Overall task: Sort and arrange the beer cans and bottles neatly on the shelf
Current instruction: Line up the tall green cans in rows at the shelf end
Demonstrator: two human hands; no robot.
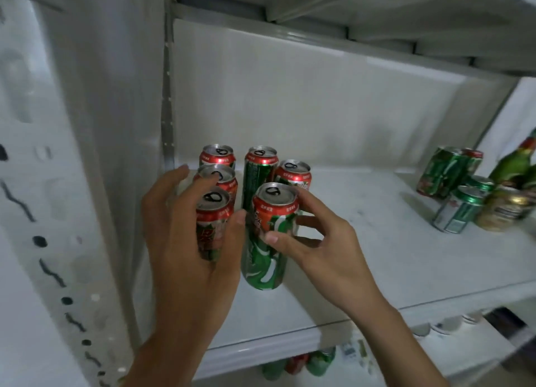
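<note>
Front green can [265, 241] w/ red top band stands upright on the white shelf [391, 259], near its front edge. Right hand [316, 250] pinches it: thumb on the can's near side, fingers curled round its right side and up by the rim. Just left of that hand, touching or nearly touching the can, a red-and-green can [213, 221] sits in the left hand [185, 236], thumb on its right side, palm and fingers wrapped round the left. That hand's fingertips reach the lid of the next can [217, 178] behind.

Beyond both hands, 3 more upright cans: back-left can [217, 154], tall green can [258, 172], and a red-topped can [294, 175] (all w/ tabs facing up).

Well to the right of the right hand: a tilted green can [443, 170], a short green-and-white can [458, 209], a gold can [504, 209] and a green bottle [516, 163], bunched loosely, blurred. Below the hands, lower-shelf cans [298, 363] show under the shelf lip.
</note>
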